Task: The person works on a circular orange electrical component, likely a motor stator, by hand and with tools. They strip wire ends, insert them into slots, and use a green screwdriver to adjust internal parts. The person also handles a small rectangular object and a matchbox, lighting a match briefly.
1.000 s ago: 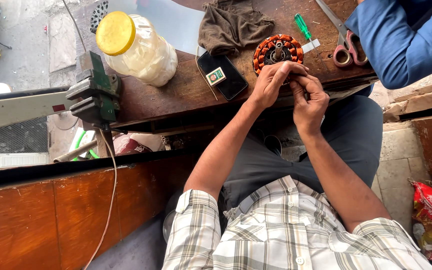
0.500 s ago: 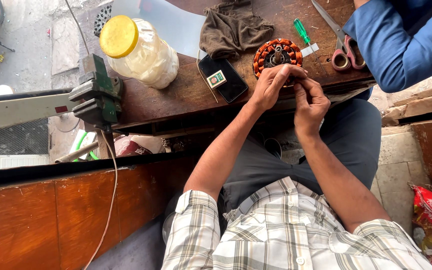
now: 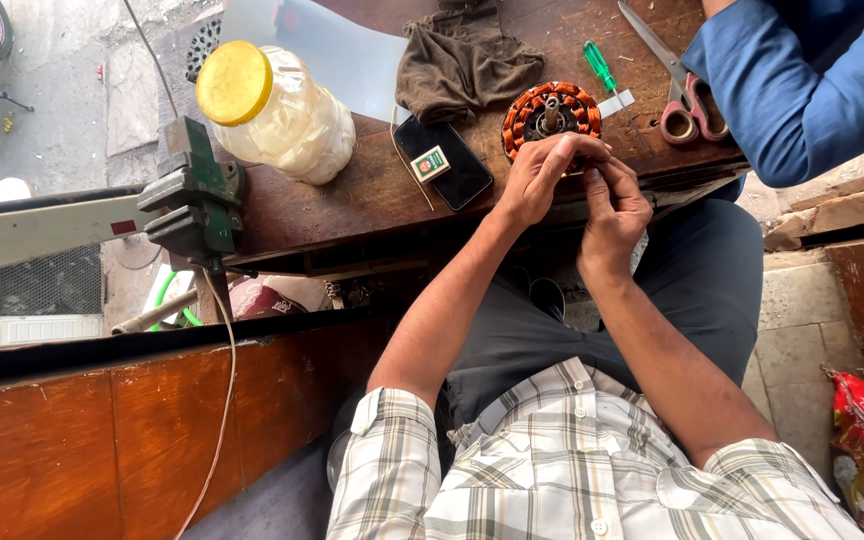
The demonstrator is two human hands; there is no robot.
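At the near edge of a worn wooden workbench (image 3: 352,205), a person in a checked shirt bent over a round motor stator (image 3: 552,112) wound with copper-orange coils. The left hand (image 3: 542,180) curled over the stator's near rim, fingers bent and pressed against it, while the right hand (image 3: 614,212) was raised just beside it, fingertips pinched together against the left hand's fingers; what, if anything, lay between them was too small to make out. The stator sat flat on the bench top, its metal hub upward.

Just left of the stator lay a black phone (image 3: 445,160) with a small box (image 3: 431,163) resting on it, and behind these a crumpled brown cloth (image 3: 462,62). A green-handled screwdriver (image 3: 600,66) lay beyond the stator, near a pair of scissors (image 3: 680,85) with reddish handles. Farther left, a clear plastic jar (image 3: 272,110) with a yellow lid lay tilted on its side, and a green bench vise (image 3: 197,200) was clamped at the bench's left end. Another person's blue sleeve (image 3: 802,90) rested on the bench at the upper right.
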